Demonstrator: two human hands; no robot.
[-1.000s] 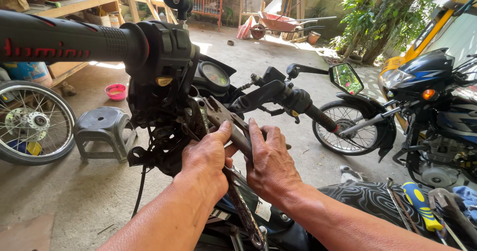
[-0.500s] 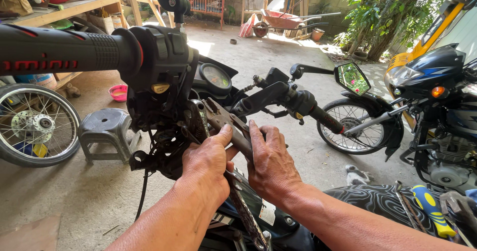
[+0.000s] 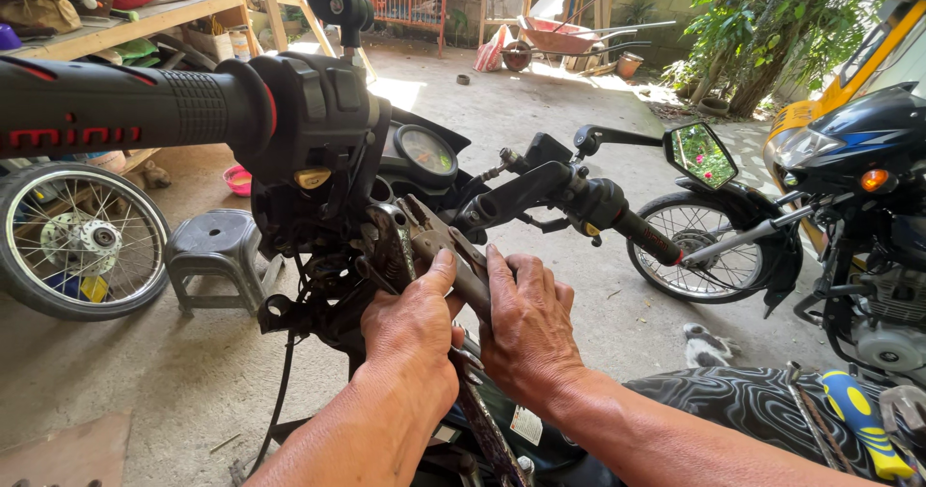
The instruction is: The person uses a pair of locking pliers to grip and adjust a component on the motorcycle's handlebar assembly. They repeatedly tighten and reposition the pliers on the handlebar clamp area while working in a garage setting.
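I look down over a motorcycle's handlebar. Its black left grip and switch housing fill the upper left. Below the speedometer, a rusty metal wrench bites on a part at the steering head. My left hand wraps the wrench's handle from the left, thumb up along it. My right hand presses on the same handle from the right, fingers pointing forward. The lower end of the wrench is hidden between my hands.
The right grip and a mirror reach out to the right. A second motorcycle stands at the right. A loose wheel and grey plastic stool are on the concrete at the left. A blue-yellow screwdriver lies on the seat.
Both hands stay on the wrench in nearly the same place. The view has shifted slightly; the grip barely changes.
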